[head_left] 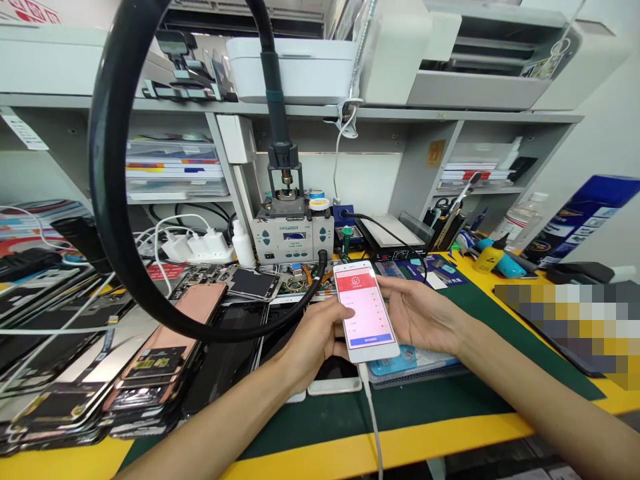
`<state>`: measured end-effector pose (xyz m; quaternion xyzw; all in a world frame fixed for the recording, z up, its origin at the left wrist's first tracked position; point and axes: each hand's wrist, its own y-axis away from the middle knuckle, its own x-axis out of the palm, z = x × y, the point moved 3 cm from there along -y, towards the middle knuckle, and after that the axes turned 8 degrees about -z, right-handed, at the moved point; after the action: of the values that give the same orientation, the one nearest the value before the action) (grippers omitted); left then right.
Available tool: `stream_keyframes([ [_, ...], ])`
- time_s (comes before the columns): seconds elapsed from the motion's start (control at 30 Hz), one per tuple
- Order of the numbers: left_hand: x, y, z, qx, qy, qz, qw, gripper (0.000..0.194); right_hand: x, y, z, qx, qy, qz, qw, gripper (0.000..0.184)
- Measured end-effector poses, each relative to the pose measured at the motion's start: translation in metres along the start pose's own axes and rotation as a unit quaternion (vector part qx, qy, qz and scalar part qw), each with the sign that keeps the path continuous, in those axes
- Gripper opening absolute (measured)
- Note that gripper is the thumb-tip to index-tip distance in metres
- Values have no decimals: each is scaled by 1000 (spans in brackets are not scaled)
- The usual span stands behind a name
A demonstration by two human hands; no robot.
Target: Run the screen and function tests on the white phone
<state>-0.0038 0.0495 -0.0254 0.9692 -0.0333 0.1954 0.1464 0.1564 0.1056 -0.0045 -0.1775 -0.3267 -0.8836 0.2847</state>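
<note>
A white smartphone [367, 317] with a lit screen is held tilted up over the bench. Its screen shows a red band on top, a list and a blue bar at the bottom. My left hand [316, 333] grips its left side, the thumb lying over the screen. From the right, my right hand [420, 312] holds the far edge, with its fingertips partly hidden behind the phone. A white cable [371, 413] runs down from the phone's lower end. Beneath lie a white-framed phone [334, 387] and a blue packet [395, 363].
Phone parts [165, 347] are stacked on the left. A thick black hose [107, 167] loops from a hot air station [295, 239] across the left side. A power strip [203, 248] stands behind. Bottles, including a yellow one [490, 255], stand at right.
</note>
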Motion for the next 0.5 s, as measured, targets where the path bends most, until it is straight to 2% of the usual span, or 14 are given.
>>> stream_keyframes([
  [0.23, 1, 0, 0, -2, -15, -19, 1000, 44, 0, 0, 0, 4, -7, -6, 1000, 45],
  [0.5, 1, 4, -4, -5, 38, 26, 999, 44, -2, -2, -1, -8, -4, 11, 1000, 44],
])
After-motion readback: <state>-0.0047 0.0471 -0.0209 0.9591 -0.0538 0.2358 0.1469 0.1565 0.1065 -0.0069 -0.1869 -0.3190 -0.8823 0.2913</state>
